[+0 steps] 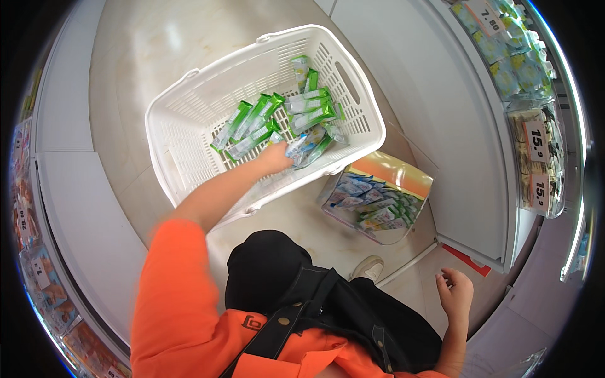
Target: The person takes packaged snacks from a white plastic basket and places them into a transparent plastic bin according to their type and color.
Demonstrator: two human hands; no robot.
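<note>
My left hand (275, 157) reaches into the white plastic basket (170, 104), its fingers closed on a blue-and-white packet (297, 146). Beside that packet lie clear and green packets (315, 153). Several slim green-and-clear packets (255, 118) are spread over the basket's bottom, with more green packets (310, 107) piled toward its right end. Off to the right, my right hand (455, 293) hangs low with nothing in it. Its fingers are loosely bent and apart.
A clear bin (372, 200) with an orange-yellow top band stands right of the basket, holding blue and green packets. White cabinets (435, 113) rise on the right, below shelves of packaged goods (517, 60). More stocked shelves (47, 283) line the left. My shoe (368, 268) is near the bin.
</note>
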